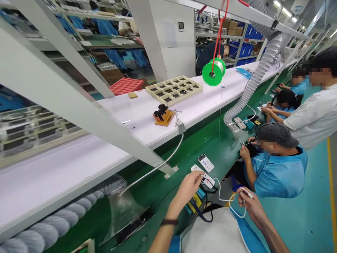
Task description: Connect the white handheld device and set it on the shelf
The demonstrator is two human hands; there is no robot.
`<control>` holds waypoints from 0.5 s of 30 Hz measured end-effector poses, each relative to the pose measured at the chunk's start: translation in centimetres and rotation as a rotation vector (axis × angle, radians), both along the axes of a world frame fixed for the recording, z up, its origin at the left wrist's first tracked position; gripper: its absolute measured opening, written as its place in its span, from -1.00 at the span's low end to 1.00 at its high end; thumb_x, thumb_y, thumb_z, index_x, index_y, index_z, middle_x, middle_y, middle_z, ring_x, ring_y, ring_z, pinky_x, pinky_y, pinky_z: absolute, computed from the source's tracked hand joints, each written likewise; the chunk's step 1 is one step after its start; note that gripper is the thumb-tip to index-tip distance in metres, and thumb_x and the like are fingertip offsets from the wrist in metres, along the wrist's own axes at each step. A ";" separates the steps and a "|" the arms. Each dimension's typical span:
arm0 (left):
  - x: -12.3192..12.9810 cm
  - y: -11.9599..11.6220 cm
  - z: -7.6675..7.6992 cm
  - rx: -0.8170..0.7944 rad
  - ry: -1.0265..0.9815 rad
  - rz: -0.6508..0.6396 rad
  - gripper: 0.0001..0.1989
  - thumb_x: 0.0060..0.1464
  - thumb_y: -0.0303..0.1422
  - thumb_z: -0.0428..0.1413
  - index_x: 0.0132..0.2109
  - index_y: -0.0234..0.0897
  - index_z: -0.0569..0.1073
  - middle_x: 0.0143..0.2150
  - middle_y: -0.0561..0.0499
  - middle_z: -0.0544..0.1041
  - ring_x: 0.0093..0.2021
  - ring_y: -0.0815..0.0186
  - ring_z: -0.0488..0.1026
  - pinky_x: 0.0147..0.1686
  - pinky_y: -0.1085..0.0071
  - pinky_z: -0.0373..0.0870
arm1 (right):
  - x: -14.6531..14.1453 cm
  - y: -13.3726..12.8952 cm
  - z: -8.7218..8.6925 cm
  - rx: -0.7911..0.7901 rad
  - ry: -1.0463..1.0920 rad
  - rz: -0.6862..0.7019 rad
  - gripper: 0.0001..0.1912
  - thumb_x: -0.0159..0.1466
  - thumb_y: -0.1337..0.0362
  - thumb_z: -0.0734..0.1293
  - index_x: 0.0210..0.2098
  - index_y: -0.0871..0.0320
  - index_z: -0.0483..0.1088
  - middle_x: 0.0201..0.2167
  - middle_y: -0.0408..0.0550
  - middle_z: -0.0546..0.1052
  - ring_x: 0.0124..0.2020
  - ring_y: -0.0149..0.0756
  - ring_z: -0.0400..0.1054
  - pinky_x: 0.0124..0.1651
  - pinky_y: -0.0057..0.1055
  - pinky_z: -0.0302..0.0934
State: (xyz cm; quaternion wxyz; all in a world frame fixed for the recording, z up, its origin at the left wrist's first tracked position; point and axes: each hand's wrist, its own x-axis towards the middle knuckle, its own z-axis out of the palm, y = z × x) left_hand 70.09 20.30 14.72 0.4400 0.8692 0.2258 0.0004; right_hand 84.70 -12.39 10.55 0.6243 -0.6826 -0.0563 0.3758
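My left hand [190,183] reaches over a white power strip [210,182] on the green bench, its fingers pinched at the strip's near end. What lies between those fingertips is too small to make out. A thin white cable [220,199] runs in a loose loop from beside the strip to my right hand [251,203]. My right hand is closed around the cable near its white plug [248,192], above the bench edge. A white phone [206,163] lies just beyond the strip. Black cords and a teal-and-yellow device [196,203] sit below my left wrist.
A white raised shelf [189,117] carries a divided tray [175,89] and an orange fixture [163,116]. A green solder spool [213,72] hangs overhead. Grey ducts [259,75] reach down to the bench. Co-workers sit at right, one in a cap [277,165].
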 end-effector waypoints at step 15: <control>18.5 -1.7 -16.2 0.271 0.568 0.426 -0.34 0.45 0.02 0.24 0.48 -0.24 0.39 0.42 -0.28 0.48 0.32 -0.11 0.50 0.34 -0.20 0.48 | -2.8 -1.9 -0.3 -0.339 -0.507 -0.106 -0.36 0.47 -0.41 0.12 -0.26 -0.25 0.68 -0.14 0.13 0.66 -0.14 0.28 0.59 0.05 0.36 0.51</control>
